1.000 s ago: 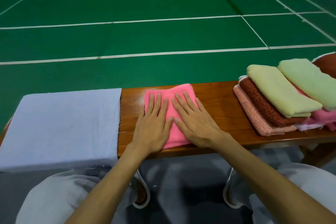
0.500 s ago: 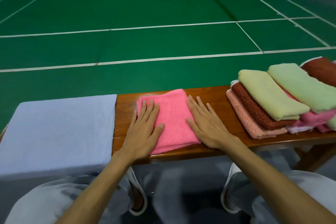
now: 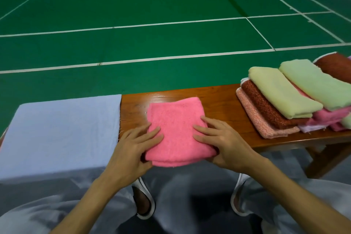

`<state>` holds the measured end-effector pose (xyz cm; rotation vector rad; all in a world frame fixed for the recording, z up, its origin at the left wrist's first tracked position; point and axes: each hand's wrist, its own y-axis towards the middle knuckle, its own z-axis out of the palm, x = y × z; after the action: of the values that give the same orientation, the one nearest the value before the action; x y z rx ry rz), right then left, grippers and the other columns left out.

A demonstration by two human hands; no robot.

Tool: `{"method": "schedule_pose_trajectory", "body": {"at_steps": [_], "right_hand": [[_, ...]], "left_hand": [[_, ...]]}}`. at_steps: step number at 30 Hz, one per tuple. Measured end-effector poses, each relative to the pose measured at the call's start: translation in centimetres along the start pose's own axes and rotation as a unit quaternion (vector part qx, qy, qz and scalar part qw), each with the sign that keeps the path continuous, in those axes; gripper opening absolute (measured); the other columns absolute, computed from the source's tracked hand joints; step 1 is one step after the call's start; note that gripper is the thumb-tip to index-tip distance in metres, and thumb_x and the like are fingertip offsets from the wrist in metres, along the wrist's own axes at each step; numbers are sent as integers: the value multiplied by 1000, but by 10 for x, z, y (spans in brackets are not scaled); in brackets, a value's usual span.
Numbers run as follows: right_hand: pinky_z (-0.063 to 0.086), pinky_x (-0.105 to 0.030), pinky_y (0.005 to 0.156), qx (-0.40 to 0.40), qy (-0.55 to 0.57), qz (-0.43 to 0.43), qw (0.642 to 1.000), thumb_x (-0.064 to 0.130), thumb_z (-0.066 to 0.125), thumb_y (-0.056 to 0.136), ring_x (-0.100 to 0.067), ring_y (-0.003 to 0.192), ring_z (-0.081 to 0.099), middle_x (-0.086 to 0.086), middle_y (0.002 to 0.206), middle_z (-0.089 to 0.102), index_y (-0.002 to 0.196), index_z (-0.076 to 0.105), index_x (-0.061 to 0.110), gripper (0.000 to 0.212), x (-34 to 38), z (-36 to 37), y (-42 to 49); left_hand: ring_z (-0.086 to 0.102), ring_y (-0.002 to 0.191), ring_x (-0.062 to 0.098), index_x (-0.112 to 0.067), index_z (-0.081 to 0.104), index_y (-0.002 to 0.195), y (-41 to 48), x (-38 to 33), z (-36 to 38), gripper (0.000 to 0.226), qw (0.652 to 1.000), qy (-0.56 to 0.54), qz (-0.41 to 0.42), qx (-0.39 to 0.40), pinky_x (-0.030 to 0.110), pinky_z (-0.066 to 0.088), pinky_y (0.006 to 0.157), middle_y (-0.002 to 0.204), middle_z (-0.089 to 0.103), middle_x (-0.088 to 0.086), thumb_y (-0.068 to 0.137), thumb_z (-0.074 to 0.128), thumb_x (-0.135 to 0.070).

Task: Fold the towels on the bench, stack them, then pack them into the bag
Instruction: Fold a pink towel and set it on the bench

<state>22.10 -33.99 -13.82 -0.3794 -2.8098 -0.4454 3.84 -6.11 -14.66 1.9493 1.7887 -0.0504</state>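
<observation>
A folded pink towel point(image 3: 176, 129) lies on the wooden bench point(image 3: 222, 106), its near edge hanging past the bench front. My left hand point(image 3: 133, 150) grips its near left corner, fingers on top and thumb below. My right hand point(image 3: 222, 144) grips its near right corner the same way. A row of overlapping folded towels point(image 3: 284, 100), in salmon, dark red, pale yellow, pale green and pink, lies at the bench's right end. A pale blue cloth point(image 3: 60, 131) covers the left end.
Beyond the bench spreads a green court floor point(image 3: 152, 5) with white lines. My knees in grey trousers point(image 3: 284, 205) and white slippers point(image 3: 144, 201) are below the bench's front edge. A bench leg point(image 3: 322, 159) stands at the lower right.
My hands slid from flat on top of the pink towel out to its sides, then back to its near corners and took hold. The towel's near edge now sticks out over the bench front.
</observation>
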Motion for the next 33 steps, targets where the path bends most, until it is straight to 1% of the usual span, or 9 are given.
{"method": "schedule_pose_trajectory", "body": {"at_steps": [4,8,11,16,20,23,26,29,33], "right_hand": [[58,-42,87,-18,133,88,987,41,68,75,-13,111,65,5,108,75,105,79,20,38,4,-26,8],[55,-43,67,-67,256,167,950,37,75,85,-13,74,67,4,80,73,85,75,20,17,1,-35,39],[59,-44,65,-144,302,250,909,45,78,85,-17,77,72,1,82,76,87,76,16,29,-7,-27,63],[38,-29,54,-193,209,365,886,47,80,84,-8,51,48,6,54,59,60,62,16,43,-18,-10,86],[45,-32,60,-180,132,392,892,52,79,82,-10,61,55,9,62,61,71,63,19,38,-20,-5,87],[52,-35,71,-190,65,378,904,59,70,84,-13,78,62,12,82,64,99,59,24,40,-13,-11,85],[49,-38,88,-197,-44,283,938,59,53,93,-20,108,57,-1,117,63,128,56,19,53,-2,-18,86],[38,-44,111,-140,-90,162,973,48,40,101,-24,138,44,-8,149,52,148,47,13,59,10,-15,95],[10,-53,126,17,-109,188,976,45,20,108,-24,158,9,-5,170,21,161,27,16,61,18,4,100]], "left_hand": [[58,113,17,-34,76,120,12,-13,-12,40,985,-138,-83,-65,42,50,90,116,72,-23,87,67,-55],[64,85,18,-28,79,91,34,-16,-18,40,917,-302,-252,-69,33,51,75,82,73,-4,85,66,-65],[72,84,11,-23,77,97,59,-17,-17,30,873,-340,-342,-75,34,60,72,87,76,-4,93,67,-51],[69,59,20,-19,76,92,86,-4,-4,40,878,-229,-410,-98,35,56,52,80,75,1,94,64,-57],[65,67,19,-18,67,78,92,-14,4,42,892,-125,-415,-125,25,33,53,71,66,-2,93,65,-57],[61,93,23,-16,62,104,91,-29,-4,43,904,-23,-393,-167,33,44,66,97,65,-2,92,64,-57],[49,128,31,-12,52,141,91,-37,-8,56,941,101,-268,-180,47,42,100,139,58,8,100,53,-51],[27,154,27,-21,44,155,100,-43,-2,54,977,115,-139,-115,47,27,121,163,39,6,108,34,-44],[8,159,22,-29,35,160,101,-35,18,61,984,127,-124,19,44,10,127,169,27,0,108,10,-49]]}}
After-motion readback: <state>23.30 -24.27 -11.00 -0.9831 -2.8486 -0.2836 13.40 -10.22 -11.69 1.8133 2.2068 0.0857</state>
